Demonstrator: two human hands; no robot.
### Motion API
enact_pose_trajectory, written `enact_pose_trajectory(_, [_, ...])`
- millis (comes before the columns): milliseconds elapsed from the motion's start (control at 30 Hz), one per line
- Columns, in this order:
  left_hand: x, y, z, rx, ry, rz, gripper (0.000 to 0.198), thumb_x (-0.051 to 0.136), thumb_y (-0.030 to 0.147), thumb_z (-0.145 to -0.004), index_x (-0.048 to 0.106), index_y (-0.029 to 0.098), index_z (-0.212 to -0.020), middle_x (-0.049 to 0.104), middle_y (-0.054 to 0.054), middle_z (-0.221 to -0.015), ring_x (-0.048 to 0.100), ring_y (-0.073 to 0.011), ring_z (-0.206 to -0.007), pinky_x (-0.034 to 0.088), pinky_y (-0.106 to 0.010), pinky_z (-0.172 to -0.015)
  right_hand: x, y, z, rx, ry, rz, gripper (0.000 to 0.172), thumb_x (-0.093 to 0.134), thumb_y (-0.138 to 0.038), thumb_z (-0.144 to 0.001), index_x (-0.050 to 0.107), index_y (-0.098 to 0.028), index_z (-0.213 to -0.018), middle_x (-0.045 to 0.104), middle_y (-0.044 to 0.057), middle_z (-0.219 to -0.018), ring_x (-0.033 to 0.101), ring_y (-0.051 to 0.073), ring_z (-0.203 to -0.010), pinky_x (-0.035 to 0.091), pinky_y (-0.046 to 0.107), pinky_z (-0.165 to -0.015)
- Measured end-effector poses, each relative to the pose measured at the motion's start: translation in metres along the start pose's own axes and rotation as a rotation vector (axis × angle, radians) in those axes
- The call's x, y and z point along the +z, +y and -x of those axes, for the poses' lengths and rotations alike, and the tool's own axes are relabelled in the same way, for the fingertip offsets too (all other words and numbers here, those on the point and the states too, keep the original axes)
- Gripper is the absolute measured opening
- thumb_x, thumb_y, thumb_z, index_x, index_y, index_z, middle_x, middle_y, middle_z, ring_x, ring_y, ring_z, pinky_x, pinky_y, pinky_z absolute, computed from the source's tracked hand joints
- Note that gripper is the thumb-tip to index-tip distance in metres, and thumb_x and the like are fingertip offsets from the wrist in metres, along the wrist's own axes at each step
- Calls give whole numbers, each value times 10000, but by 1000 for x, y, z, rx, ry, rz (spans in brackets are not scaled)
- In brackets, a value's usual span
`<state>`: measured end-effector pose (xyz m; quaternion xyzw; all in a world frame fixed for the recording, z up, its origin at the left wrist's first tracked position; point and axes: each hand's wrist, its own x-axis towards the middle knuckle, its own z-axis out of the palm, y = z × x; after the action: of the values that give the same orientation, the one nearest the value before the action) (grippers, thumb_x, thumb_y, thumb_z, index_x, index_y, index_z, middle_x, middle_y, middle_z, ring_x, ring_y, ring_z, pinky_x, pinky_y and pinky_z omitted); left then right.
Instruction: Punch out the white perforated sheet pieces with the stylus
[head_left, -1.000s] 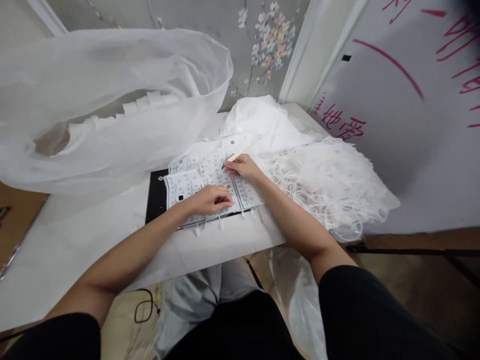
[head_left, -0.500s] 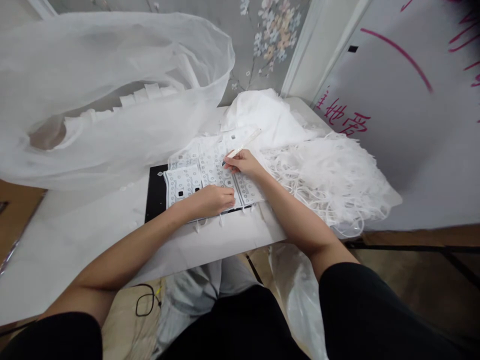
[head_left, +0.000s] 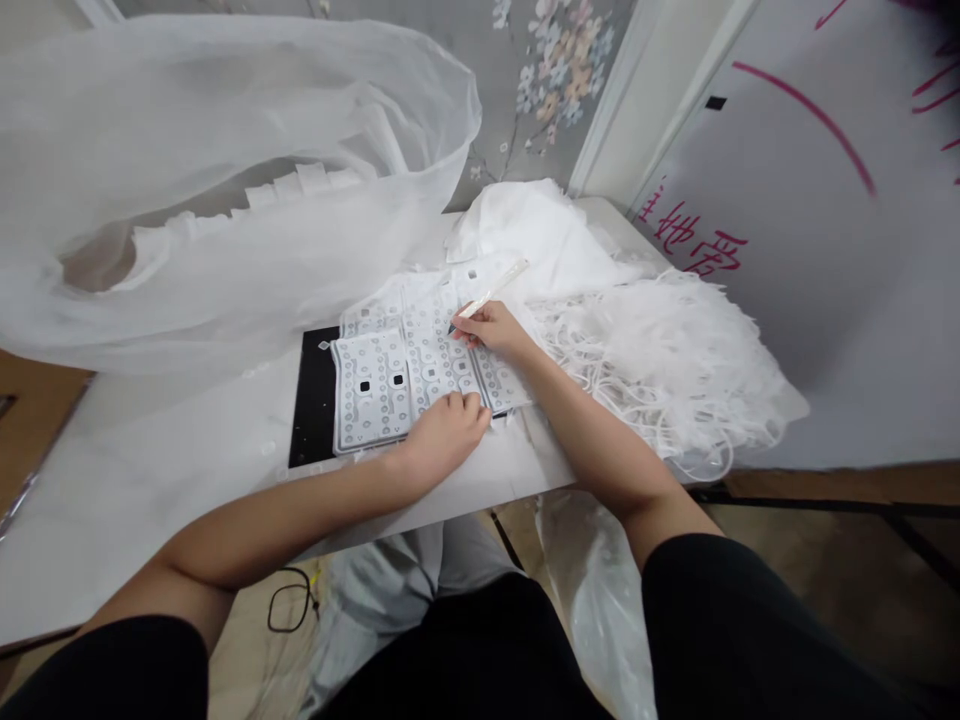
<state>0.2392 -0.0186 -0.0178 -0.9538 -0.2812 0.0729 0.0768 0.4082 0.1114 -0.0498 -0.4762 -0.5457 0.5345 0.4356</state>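
Patterned white fabric-like sheets (head_left: pixel 367 355) lie side by side over a black board (head_left: pixel 313 405) on the table. My right hand (head_left: pixel 489 326) is closed around a white pen-like tool (head_left: pixel 501 285), its dark tip pointing down at the middle of the sheets. At their near edge rests my left hand (head_left: pixel 450 430), palm down with fingers curled over the border; its fingertips are partly hidden, and what they pinch cannot be made out. Small white ties (head_left: pixel 508 414) stick out from the near edge, right of my left hand.
A large sheer white bag (head_left: pixel 247 110) stands at the back left. On the right lies a heap of white strings and fabric (head_left: pixel 660 350), with a folded white cloth (head_left: pixel 517 225) behind it. A whiteboard (head_left: pixel 810 300) with red writing stands to the right.
My left hand has shifted right and nearer to me along the sheets' near edge, uncovering more of the left sheet. My right hand holds the pen-like tool in almost the same place.
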Motion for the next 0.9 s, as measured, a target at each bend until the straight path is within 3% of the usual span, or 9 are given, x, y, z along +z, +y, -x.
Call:
enact_pose_trajectory(267, [-1, -26, -8, 156, -36, 28, 135, 498, 76, -934, 594, 135, -1008, 660, -114, -930, 650, -239, -789, 413, -323, -611, 0, -3, 3, 1, 2, 22, 217, 794, -342, -829, 708, -144, -802, 744, 51, -715, 612, 124, -600, 527, 215, -545])
enact_pose_trajectory(567, [8, -57, -4, 262, 11, 277, 108, 484, 166, -950, 582, 177, -905, 656, -79, -875, 601, -230, -809, 421, -332, -714, -2, 0, 2, 4, -9, 17, 201, 787, -325, -849, 711, -141, -819, 744, 63, -727, 637, 134, -644, 558, 210, -552])
enact_pose_trajectory(767, [4, -74, -13, 266, -104, 510, 162, 477, 168, -909, 490, 211, -753, 558, -8, -718, 485, -165, -644, 340, -288, -618, -2, -2, 2, 12, -6, 45, 250, 810, -364, -832, 700, -141, -800, 746, 66, -724, 648, 141, -626, 567, 229, -560])
enact_pose_trajectory(900, [-3, -76, -14, 266, -171, 601, 148, 504, 143, -815, 455, 205, -690, 538, -5, -703, 468, -158, -648, 321, -276, -605, -2, -3, 3, 8, -5, 57, 255, 814, -360, -830, 693, -136, -804, 740, 63, -702, 650, 141, -620, 564, 222, -556])
